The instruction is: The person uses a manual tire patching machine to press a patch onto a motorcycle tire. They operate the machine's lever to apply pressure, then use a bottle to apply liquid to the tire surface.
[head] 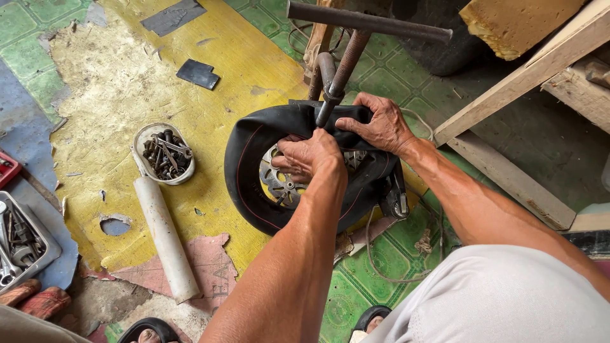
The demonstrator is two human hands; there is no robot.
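Two hands pressed down on one black rubber tube [251, 159], floppy and looped on the floor under a rusty screw press [340, 70]. The left hand [311, 157] pinched a fold, fingers curled shut; the right hand [380, 124] lay clamped beside it. One drilled metal disc [279, 183] showed through. One white bowl [164, 154] held dark bolts, beside one pale pipe [165, 238].

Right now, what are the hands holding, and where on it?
Both the left hand and right hand grip the black inner tube at its folded upper part, under the screw press.
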